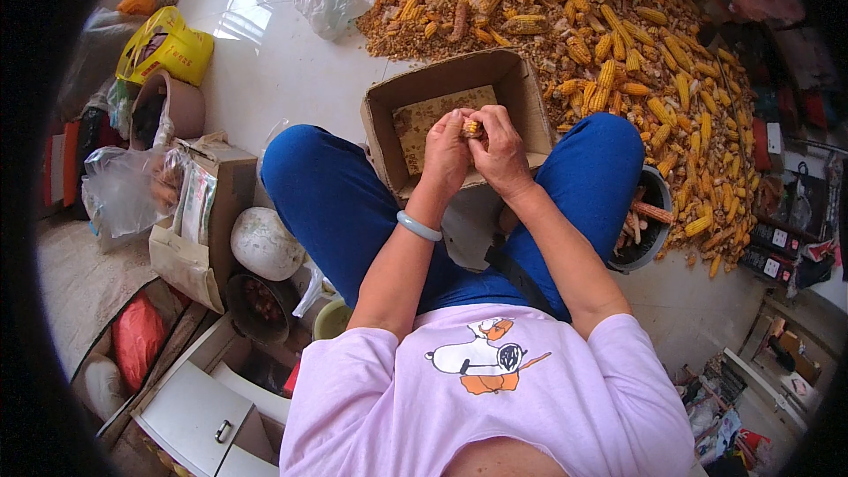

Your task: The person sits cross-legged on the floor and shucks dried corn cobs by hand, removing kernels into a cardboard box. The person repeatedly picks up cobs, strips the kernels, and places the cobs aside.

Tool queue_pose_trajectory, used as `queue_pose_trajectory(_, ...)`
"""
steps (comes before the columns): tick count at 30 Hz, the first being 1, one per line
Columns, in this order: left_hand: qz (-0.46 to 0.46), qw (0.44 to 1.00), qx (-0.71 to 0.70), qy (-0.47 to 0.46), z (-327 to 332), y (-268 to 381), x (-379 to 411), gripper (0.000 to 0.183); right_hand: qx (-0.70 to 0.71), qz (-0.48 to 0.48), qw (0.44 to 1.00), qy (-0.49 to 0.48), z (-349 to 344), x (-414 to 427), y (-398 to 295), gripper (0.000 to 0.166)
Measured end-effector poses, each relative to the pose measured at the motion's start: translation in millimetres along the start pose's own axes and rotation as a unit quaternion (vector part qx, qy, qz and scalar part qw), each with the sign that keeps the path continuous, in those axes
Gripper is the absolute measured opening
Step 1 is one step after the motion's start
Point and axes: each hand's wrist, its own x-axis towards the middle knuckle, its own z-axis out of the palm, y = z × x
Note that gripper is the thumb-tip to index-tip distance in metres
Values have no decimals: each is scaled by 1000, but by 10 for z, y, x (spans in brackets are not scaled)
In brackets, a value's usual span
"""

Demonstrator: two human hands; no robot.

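Both my hands meet over a cardboard box (457,66) that stands between my knees. My left hand (445,146) grips a corn cob (472,128), whose yellow kernels show at one end. From the other side my right hand (498,149) is closed around the same cob, and the fingers hide most of it. Corn kernels (414,122) are spread over the bottom of the box. A pale bangle (419,226) circles my left wrist.
A large heap of dried corn cobs and loose kernels (606,79) covers the floor ahead and right. By my right knee, a bucket (656,238) holds stripped cobs (652,212). To the left are a pale round gourd (266,243), a cardboard carton (228,179) and a yellow bag (179,46).
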Motion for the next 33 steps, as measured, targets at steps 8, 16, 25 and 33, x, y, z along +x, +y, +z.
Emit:
queue_pose_trajectory(8,36,989,140,33,117,-28,-52,23,12,7,1000,9,51,12,118,24)
queue_pose_trajectory(16,118,954,270,59,35,-95,-18,25,28,66,997,-16,66,-5,105,19)
queue_pose_trajectory(25,42,991,112,67,12,-105,18,25,46,98,994,-16,104,-14,178,22)
queue_pose_trajectory(33,-7,987,143,72,24,-35,-26,25,30,109,993,-26,67,11,173,22)
